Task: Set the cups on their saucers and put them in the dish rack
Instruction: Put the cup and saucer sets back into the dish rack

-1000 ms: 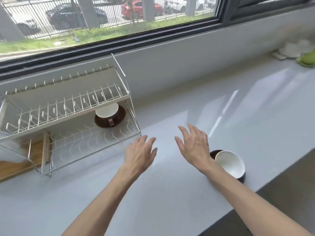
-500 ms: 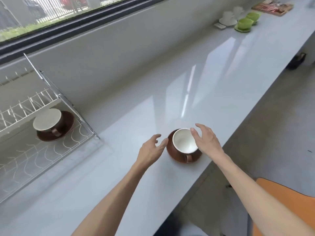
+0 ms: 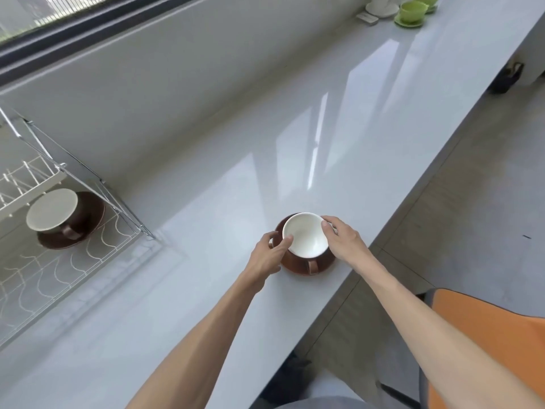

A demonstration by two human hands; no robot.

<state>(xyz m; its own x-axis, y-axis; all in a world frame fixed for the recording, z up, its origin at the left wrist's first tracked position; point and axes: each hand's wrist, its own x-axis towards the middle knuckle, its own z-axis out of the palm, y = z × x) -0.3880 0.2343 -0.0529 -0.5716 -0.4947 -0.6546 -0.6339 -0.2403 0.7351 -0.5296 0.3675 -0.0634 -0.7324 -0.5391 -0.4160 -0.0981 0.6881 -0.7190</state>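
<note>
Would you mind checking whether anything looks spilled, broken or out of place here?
Nothing stands out. The brown cup sits upright on its saucer near the counter's front edge, both hands on it. Another cup and saucer sit in the dish rack. No spills visible.

Bright daylight comes in through the window (image 3: pixel 88 28) at the upper left. The glossy worktop (image 3: pixel 295 149) carries pale streaks of glare and reflected window bars. Shadows are soft and faint. Wide-angle distortion bends straight edges near the borders. The picture is slightly soft throughout, most so at the far corners.
</note>
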